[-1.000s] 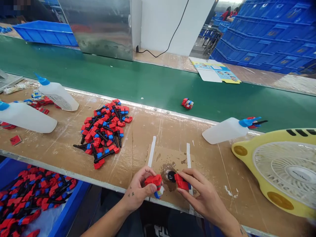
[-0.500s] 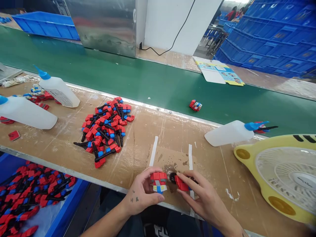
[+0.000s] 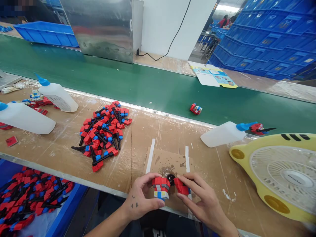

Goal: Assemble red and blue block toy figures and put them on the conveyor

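Apparently the left hand (image 3: 142, 200) gripped a red toy body (image 3: 160, 187) while the right hand (image 3: 203, 202) pinched a red piece (image 3: 181, 186) beside it; joining them needed careful alignment.

Head-worn view, down over workbench (image 3: 172, 131)

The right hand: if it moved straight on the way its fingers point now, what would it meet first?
The right hand, holding a red piece, points left toward the left hand. It would likely first meet the red block figure held there; the small black cap lies just beyond that line, though depth is unclear.
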{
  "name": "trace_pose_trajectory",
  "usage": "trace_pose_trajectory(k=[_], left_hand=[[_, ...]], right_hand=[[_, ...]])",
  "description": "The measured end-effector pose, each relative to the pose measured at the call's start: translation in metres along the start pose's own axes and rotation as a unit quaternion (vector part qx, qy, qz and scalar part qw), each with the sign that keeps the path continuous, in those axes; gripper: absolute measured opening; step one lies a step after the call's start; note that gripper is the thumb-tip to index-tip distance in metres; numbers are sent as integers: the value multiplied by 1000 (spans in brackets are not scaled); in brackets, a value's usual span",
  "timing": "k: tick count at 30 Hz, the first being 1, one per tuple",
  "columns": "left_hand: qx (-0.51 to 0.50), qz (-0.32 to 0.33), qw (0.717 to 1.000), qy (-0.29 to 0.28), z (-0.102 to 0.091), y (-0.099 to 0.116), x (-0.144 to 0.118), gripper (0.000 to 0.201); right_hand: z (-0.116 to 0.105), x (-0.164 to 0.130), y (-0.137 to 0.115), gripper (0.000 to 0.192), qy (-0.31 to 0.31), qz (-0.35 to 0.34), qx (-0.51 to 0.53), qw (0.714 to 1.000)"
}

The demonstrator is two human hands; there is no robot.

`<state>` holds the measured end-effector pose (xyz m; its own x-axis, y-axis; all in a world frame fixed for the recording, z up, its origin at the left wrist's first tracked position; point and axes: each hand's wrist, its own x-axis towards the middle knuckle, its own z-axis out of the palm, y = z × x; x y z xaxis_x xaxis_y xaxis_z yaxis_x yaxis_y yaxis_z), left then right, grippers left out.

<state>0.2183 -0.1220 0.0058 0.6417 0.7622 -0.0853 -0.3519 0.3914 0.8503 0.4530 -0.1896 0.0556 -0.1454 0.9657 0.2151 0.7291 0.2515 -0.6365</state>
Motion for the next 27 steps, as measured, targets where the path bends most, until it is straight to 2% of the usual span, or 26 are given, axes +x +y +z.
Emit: trace_pose_trajectory(k=[5, 10, 22, 27], left_hand=[[-11, -5, 999, -36, 6, 6, 1, 58], [-23, -5, 998, -56, 10, 10, 2, 57], [-13, -17, 999, -44, 13, 14, -3, 59], [45, 7, 998, -35, 8, 12, -5, 64]], right_hand=[[-10, -5, -14, 39, 55, 19, 83, 995], [-4, -4, -25, 43, 54, 2, 134, 990], [12, -3, -27, 44, 50, 0, 127, 991], [25, -10, -29, 40, 70, 25, 185, 980]])
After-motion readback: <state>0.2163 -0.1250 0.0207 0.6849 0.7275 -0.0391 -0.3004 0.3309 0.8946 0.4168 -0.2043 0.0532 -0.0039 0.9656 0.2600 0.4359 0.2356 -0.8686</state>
